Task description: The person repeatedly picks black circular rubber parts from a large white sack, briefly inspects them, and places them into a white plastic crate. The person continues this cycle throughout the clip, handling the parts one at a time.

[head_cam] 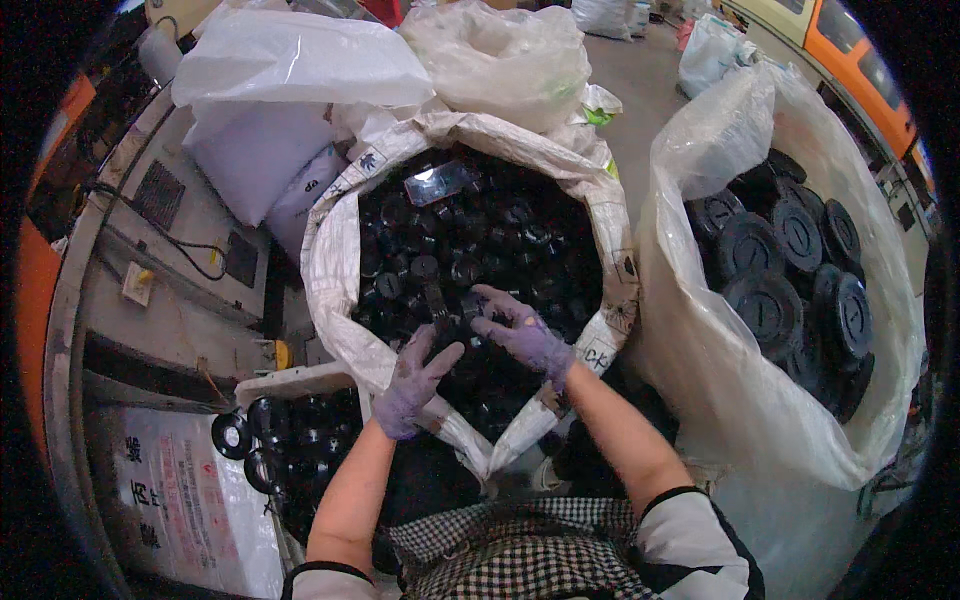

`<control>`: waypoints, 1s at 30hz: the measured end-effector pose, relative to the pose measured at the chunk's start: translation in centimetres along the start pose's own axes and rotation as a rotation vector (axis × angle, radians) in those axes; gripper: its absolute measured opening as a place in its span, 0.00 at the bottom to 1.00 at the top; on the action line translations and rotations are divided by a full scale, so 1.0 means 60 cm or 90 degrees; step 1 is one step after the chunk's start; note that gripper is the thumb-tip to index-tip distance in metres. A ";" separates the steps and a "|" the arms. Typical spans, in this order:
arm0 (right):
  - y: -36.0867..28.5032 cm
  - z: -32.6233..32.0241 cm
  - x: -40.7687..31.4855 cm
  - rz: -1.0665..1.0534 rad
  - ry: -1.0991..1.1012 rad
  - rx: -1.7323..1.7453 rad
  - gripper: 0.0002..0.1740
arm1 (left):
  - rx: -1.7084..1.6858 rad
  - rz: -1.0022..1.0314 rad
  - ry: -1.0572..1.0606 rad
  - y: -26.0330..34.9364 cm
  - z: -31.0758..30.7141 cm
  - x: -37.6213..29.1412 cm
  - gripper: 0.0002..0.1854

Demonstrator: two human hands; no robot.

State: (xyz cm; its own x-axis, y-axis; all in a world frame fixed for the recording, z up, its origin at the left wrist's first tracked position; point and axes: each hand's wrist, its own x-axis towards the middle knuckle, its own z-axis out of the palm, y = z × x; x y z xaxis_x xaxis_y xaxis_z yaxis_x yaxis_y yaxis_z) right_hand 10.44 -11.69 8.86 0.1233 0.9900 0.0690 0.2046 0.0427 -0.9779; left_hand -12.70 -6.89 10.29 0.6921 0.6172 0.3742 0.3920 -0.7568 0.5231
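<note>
A white woven sack (pixel 330 277) with a rolled rim stands open before me, filled with small black plastic parts (pixel 517 217). My left hand (pixel 416 379), in a purple glove, is over the sack's near left side, its fingers at a dark part (pixel 435 300) that seems to be held or touched; the grip is unclear. Just right of it, my right hand (pixel 521 326), gloved the same way, has thumb and fingers around a small black part (pixel 471 306). A phone-like flat device with a shiny screen (pixel 439 182) lies on the parts near the sack's far rim.
To the right stands a translucent plastic bag (pixel 705 322) of large black discs (pixel 750 244). Black rings (pixel 262 469) fill a container at lower left. Stuffed white bags (pixel 300 60) and a clear plastic bag (pixel 502 67) stand beyond the sack. Machine panels (pixel 172 202) flank the left side.
</note>
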 end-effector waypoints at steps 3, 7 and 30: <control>-0.081 -0.031 -0.066 -0.139 -0.093 -0.093 0.13 | -0.344 -0.057 -0.011 0.094 -0.039 -0.010 0.26; -0.114 -0.061 -0.119 -0.467 -0.148 -0.348 0.17 | -0.087 0.205 0.012 0.085 -0.037 -0.045 0.30; -0.105 -0.082 -0.222 -0.157 -0.139 0.244 0.35 | 0.121 0.270 0.006 0.243 -0.066 -0.040 0.35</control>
State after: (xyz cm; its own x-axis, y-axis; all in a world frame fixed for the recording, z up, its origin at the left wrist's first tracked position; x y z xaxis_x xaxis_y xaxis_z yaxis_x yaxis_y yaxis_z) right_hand 12.30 -25.81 15.10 -0.0976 0.9477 0.3038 -0.1736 0.2843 -0.9429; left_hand -11.05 -18.57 20.06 0.8101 0.2455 0.5324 0.1798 -0.9684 0.1729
